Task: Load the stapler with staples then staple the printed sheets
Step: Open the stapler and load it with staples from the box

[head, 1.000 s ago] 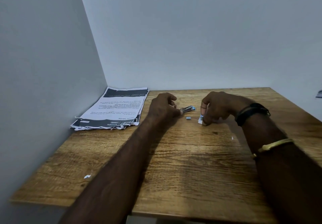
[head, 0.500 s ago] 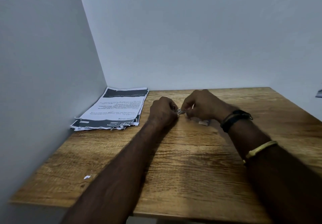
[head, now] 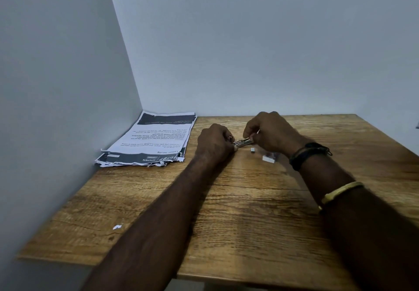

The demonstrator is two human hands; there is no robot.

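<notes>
Lifted, both hands [head: 240, 140] pinch the stapler [head: 243, 142].

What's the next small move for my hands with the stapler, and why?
Probably settle the staples into the stapler channel with your right hand while the left hand steadies it. Both hands are on it, its metal track shows between them, and the printed sheets lie untouched by the wall.

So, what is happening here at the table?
A person is working on a small metal stapler with both hands: the left hand holds one end and the right hand works at the other. Loose staple pieces lie beside it. The printed sheets wait untouched by the wall.
</notes>
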